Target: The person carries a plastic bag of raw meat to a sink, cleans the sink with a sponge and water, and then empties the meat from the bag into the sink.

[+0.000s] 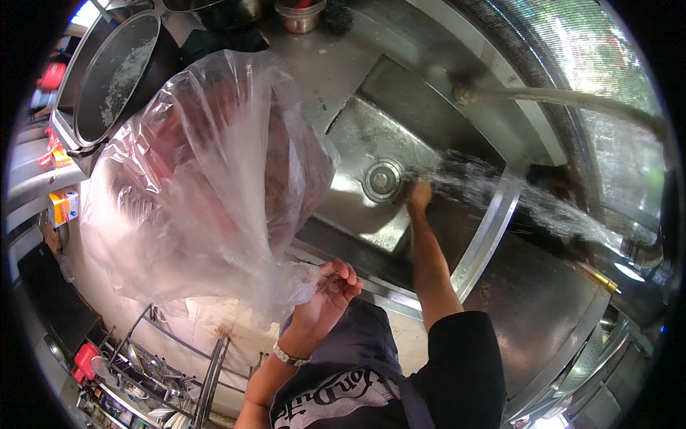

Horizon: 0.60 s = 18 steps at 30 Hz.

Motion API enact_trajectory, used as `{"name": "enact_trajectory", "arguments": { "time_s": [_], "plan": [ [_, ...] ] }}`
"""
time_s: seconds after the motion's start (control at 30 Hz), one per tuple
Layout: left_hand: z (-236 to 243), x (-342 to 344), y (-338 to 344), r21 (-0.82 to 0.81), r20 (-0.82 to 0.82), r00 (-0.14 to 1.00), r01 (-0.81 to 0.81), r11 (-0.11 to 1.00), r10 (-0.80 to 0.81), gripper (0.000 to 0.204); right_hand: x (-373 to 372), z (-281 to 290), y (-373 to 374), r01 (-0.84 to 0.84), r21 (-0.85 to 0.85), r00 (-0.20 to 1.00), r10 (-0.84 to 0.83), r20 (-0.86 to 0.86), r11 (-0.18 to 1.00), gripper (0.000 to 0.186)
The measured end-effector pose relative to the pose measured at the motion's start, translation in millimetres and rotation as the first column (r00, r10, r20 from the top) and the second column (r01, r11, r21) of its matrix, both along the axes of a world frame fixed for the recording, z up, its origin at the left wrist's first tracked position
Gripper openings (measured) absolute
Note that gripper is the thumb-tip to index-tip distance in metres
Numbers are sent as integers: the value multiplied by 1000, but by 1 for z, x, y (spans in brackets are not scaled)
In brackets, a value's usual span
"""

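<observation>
A large clear plastic bag (186, 179), with reddish contents showing through it, fills the upper left of the view. My left hand (325, 300) grips its gathered end, fingers curled. My right hand (420, 191) reaches down into the steel sink (511, 193), just right of the round drain (383, 179). A stream of water (543, 207) sprays from the tap (639, 250) at the right toward that hand, whose fingers are blurred by the spray.
Dark pans (114, 79), one with white residue, and a steel container (300, 14) sit along the back. At lower left stand a wire rack (171, 365) with utensils and a red item (86, 361). A pale pipe (557, 100) crosses the mesh screen at upper right.
</observation>
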<state>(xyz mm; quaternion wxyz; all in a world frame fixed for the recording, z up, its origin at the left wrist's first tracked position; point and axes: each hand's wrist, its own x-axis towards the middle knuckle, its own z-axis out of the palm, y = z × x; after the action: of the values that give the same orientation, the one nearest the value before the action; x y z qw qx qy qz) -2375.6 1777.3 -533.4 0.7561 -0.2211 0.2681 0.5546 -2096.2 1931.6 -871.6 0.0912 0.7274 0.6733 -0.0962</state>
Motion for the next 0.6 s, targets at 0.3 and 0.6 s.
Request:
{"name": "enact_trajectory", "arguments": {
  "time_s": [0.3, 0.6],
  "plan": [
    [3, -2, 8, 18, -28, 1000, 13, 1000, -12, 23, -41, 3, 2, -185, -25, 970, 178, -166, 982, 18],
    [-1, 5, 5, 2, 6, 999, 33, 999, -33, 22, -86, -34, 24, -192, 148, 936, 227, -270, 970, 34]
  ]
}}
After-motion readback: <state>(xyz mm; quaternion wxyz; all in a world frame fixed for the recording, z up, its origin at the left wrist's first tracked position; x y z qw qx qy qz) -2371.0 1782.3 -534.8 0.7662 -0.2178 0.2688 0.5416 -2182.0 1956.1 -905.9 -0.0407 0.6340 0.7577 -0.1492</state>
